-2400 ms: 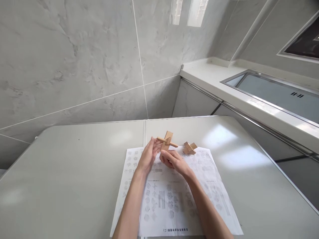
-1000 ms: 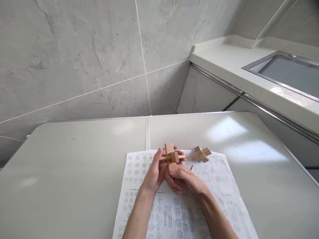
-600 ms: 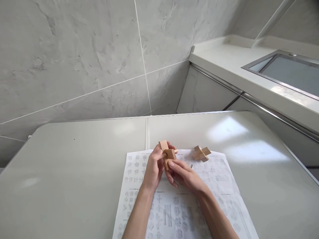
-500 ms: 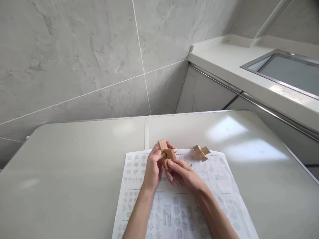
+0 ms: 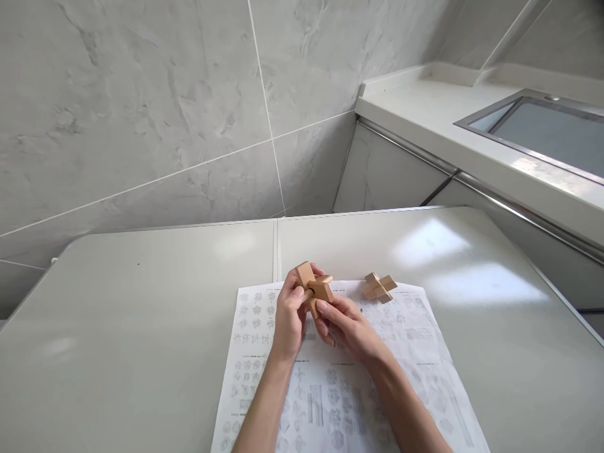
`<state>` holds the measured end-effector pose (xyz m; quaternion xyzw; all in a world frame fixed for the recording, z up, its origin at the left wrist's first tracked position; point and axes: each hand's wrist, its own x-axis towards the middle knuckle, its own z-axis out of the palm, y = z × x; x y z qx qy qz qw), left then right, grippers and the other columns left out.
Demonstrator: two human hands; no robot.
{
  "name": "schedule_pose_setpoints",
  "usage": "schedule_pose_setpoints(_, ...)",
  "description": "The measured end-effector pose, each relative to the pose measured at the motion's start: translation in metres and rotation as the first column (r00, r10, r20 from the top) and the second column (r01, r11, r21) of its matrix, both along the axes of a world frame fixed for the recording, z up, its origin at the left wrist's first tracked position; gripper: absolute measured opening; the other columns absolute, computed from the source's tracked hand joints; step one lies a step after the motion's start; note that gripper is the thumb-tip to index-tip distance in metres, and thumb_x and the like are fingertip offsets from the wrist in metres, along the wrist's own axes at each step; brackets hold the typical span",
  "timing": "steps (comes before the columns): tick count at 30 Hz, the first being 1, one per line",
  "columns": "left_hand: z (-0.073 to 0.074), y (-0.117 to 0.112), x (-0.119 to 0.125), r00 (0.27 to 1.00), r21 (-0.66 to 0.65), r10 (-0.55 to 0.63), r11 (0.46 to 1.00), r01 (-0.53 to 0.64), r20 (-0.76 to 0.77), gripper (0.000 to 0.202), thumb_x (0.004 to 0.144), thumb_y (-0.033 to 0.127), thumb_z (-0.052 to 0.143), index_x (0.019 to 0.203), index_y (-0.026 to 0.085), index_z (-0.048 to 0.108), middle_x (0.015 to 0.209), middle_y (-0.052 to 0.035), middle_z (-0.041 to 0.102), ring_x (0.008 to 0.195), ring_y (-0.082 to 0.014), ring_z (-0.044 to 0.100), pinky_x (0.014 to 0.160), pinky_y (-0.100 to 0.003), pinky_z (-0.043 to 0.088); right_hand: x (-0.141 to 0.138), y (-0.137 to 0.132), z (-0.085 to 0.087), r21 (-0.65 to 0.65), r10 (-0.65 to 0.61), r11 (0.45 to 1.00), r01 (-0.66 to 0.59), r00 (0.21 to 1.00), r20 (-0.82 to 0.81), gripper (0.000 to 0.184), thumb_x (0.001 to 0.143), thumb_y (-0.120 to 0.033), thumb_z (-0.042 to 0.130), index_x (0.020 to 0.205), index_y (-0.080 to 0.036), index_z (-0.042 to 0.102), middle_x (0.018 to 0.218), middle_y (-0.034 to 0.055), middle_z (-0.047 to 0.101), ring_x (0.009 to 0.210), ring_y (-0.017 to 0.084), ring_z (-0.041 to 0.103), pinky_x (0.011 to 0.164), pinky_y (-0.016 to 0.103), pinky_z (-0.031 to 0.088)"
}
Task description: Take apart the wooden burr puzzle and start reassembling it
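Note:
Between my two hands is a wooden burr puzzle (image 5: 321, 290), its light brown bars crossing one another, held above a printed sheet. My left hand (image 5: 290, 314) grips its upper left side, with the thumb pressed near the middle joint. From the lower right, my right hand (image 5: 346, 324) pinches the bottom bar between thumb and fingers. The fingers hide part of the puzzle's back and underside. To the right of my hands, a second wooden cross-shaped piece (image 5: 380, 288) lies at the sheet's far edge, touched by neither hand.
The white instruction sheet (image 5: 264, 390) has small printed diagrams and lies on a pale folding table (image 5: 141, 346) with a seam at its middle. A tiled wall (image 5: 165, 94) rises behind. On the right stands a white counter (image 5: 415, 107) with a metal-framed inset panel (image 5: 547, 135).
The puzzle in my hands has tilted slightly, and the bar behind its middle shows more now. Both hands keep their hold; the second wooden piece stays in place.

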<state>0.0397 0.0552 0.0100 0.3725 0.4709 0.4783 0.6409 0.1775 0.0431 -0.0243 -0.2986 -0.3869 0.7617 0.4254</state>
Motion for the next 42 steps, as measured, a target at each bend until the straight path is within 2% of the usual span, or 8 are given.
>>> schedule_pose_setpoints(3, 0.0, 0.0, 0.001, 0.995, 0.07, 0.06, 0.995, -0.066, 0.084, 0.045, 0.089, 0.049, 0.058, 0.126, 0.024, 0.066, 0.138, -0.0083, 0.068, 0.12, -0.0307, 0.068, 0.087, -0.036, 0.058, 0.0, 0.0, 0.001, 0.001, -0.046, 0.999, 0.046, 0.999, 0.007, 0.04, 0.106, -0.052, 0.066, 0.081, -0.021, 0.057, 0.065, -0.0041, 0.051, 0.052, 0.011, 0.042, 0.05, 0.026, 0.036)
schedule_pose_setpoints(9, -0.001, -0.001, 0.003, 0.983, 0.054, 0.112, 0.991, -0.121, 0.147, 0.05, 0.084, 0.047, 0.068, 0.13, 0.027, 0.064, 0.14, -0.0083, 0.068, 0.116, -0.0303, 0.07, 0.08, -0.035, 0.056, 0.001, 0.001, 0.001, 0.005, -0.057, 0.998, 0.057, 0.998, -0.022, 0.039, 0.105, -0.051, 0.067, 0.081, -0.021, 0.058, 0.066, -0.0033, 0.051, 0.054, 0.012, 0.041, 0.049, 0.026, 0.034)
schedule_pose_setpoints(17, 0.005, 0.0, 0.007, 0.974, 0.043, 0.102, 0.993, -0.113, 0.204, 0.052, 0.089, 0.058, 0.067, 0.129, 0.024, 0.068, 0.128, -0.0083, 0.072, 0.104, -0.0279, 0.07, 0.079, -0.037, 0.054, 0.002, 0.0, -0.002, -0.008, -0.067, 0.998, 0.067, 0.994, -0.084, 0.032, 0.107, -0.046, 0.067, 0.087, -0.021, 0.064, 0.065, -0.0037, 0.051, 0.053, 0.012, 0.039, 0.051, 0.027, 0.032)
schedule_pose_setpoints(22, 0.001, 0.002, 0.005, 0.965, 0.017, 0.153, 0.987, -0.16, 0.211, 0.05, 0.089, 0.056, 0.067, 0.127, 0.023, 0.067, 0.125, -0.0096, 0.073, 0.113, -0.0307, 0.069, 0.091, -0.04, 0.053, 0.004, -0.002, 0.0, -0.013, -0.087, 0.996, 0.086, 0.982, -0.17, 0.029, 0.108, -0.043, 0.066, 0.088, -0.021, 0.065, 0.062, -0.0048, 0.049, 0.049, 0.01, 0.036, 0.05, 0.026, 0.03)
schedule_pose_setpoints(28, -0.006, 0.007, 0.003, 0.936, 0.012, 0.227, 0.971, -0.239, 0.269, 0.039, 0.094, 0.046, 0.065, 0.122, 0.02, 0.07, 0.12, -0.0109, 0.075, 0.108, -0.0279, 0.071, 0.104, -0.044, 0.05, 0.006, -0.003, -0.001, 0.0, -0.132, 0.991, 0.136, 0.962, -0.237, 0.026, 0.107, -0.043, 0.065, 0.097, -0.02, 0.069, 0.059, -0.0073, 0.043, 0.046, 0.009, 0.029, 0.046, 0.026, 0.026)
schedule_pose_setpoints(33, -0.005, 0.01, 0.0, 0.901, 0.004, 0.271, 0.957, -0.289, 0.338, 0.039, 0.095, 0.048, 0.062, 0.118, 0.019, 0.073, 0.113, -0.0104, 0.077, 0.105, -0.0271, 0.072, 0.1, -0.04, 0.052, 0.0, -0.004, 0.001, 0.077, -0.283, 0.958, 0.278, 0.956, 0.072, 0.036, 0.108, -0.048, 0.061, 0.084, -0.022, 0.059, 0.063, -0.0055, 0.046, 0.053, 0.012, 0.036, 0.053, 0.028, 0.031)
schedule_pose_setpoints(38, -0.002, 0.013, -0.004, 0.872, -0.033, 0.304, 0.948, -0.317, 0.383, 0.042, 0.095, 0.053, 0.062, 0.114, 0.018, 0.073, 0.111, -0.0116, 0.077, 0.102, -0.0272, 0.074, 0.094, -0.039, 0.053, -0.01, -0.003, 0.001, 0.307, -0.476, 0.877, 0.368, 0.75, 0.46, 0.049, 0.112, -0.053, 0.049, 0.072, -0.024, 0.046, 0.064, -0.0036, 0.048, 0.058, 0.014, 0.042, 0.057, 0.03, 0.034)
schedule_pose_setpoints(42, -0.001, 0.016, -0.007, 0.865, -0.036, 0.331, 0.938, -0.344, 0.378, 0.04, 0.093, 0.052, 0.063, 0.112, 0.018, 0.074, 0.108, -0.0111, 0.077, 0.105, -0.0282, 0.074, 0.092, -0.038, 0.053, -0.014, -0.001, 0.0, 0.471, -0.575, 0.813, 0.343, 0.597, 0.559, 0.043, 0.11, -0.049, 0.05, 0.076, -0.023, 0.057, 0.067, -0.002, 0.055, 0.059, 0.015, 0.047, 0.058, 0.03, 0.037)
